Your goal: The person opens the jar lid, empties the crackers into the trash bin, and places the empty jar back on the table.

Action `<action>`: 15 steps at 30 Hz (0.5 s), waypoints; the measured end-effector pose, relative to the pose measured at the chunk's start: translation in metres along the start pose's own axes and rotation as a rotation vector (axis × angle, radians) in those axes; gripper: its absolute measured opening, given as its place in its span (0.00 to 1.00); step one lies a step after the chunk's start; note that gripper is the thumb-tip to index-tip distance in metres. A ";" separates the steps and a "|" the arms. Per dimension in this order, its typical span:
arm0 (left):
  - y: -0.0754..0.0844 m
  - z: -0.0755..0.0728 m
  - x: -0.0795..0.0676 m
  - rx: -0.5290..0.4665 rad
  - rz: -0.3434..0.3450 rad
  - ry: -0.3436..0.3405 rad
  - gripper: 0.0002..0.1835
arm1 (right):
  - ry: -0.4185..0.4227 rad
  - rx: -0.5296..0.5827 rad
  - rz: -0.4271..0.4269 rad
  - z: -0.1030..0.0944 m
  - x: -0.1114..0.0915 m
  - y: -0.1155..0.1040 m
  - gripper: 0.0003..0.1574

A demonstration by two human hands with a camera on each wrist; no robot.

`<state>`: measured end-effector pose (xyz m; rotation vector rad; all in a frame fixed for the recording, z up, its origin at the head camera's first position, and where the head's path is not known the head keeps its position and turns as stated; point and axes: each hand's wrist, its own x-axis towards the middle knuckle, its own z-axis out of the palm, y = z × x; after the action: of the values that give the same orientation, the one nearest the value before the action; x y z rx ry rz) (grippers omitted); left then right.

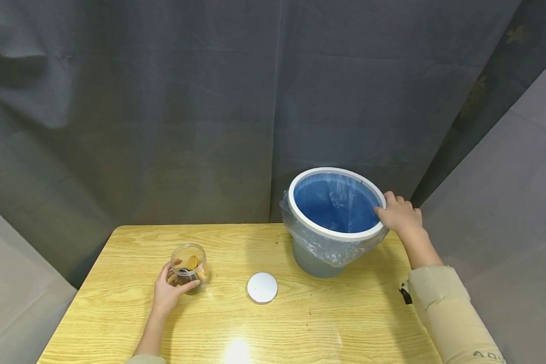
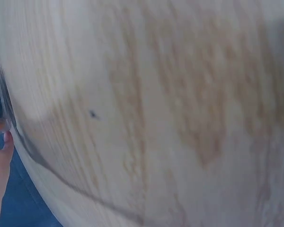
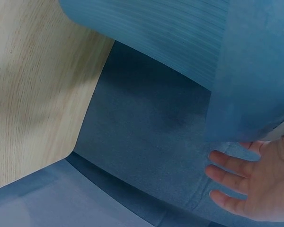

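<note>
My left hand (image 1: 167,292) grips a clear plastic jar (image 1: 203,275) on the left part of the table, thumb on the near side and fingers round the far side. The jar has no lid on and holds dark and orange-brown pieces; at the left wrist view's edge only part of it shows. A round white lid (image 1: 262,287) lies to the jar's right. Farther right is a trash bin (image 1: 316,263) with a white rim ring and a clear plastic liner (image 1: 320,246) folded over it. My right hand (image 1: 400,215) holds the rim at its right side, thumb over the top.
A wood-grain table (image 1: 277,333) carries everything, its back edge running just behind the bin. Dark grey curtain cloth (image 1: 186,126) hangs behind it. Lighter panels (image 1: 518,202) stand at both sides. A small black item (image 1: 405,293) shows by the right sleeve.
</note>
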<state>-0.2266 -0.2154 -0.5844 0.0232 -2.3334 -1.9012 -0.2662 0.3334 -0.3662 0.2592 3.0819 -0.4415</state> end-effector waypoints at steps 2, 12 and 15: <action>0.002 0.002 0.000 -0.003 0.009 0.001 0.43 | 0.002 0.001 0.000 0.000 0.000 0.000 0.37; 0.019 0.012 0.004 -0.003 0.031 0.032 0.43 | 0.003 0.006 -0.008 0.001 0.000 0.000 0.37; 0.030 0.015 0.004 -0.033 0.040 0.046 0.43 | 0.003 0.006 -0.009 0.001 0.000 0.000 0.37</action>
<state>-0.2305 -0.1953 -0.5581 0.0169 -2.2549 -1.8995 -0.2659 0.3335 -0.3669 0.2465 3.0860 -0.4510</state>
